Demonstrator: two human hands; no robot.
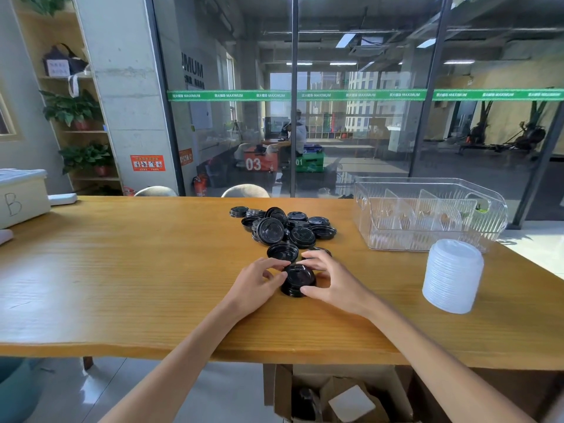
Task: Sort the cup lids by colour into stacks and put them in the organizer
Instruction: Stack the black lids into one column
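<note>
Both hands' fingers (276,277) curled, pinching short black lid stack (298,280) on table (122,270).

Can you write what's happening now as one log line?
hands: left and right grip black stack | white stack: done | organizer: empty

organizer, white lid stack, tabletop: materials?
Organizer: clear rigid plastic by the look, ribbed walls, see-through. White lid stack: thin translucent plastic, matte, light passes through. Tabletop: wood or wood-look, grain lines, satin sheen; which one is unclear.
</note>
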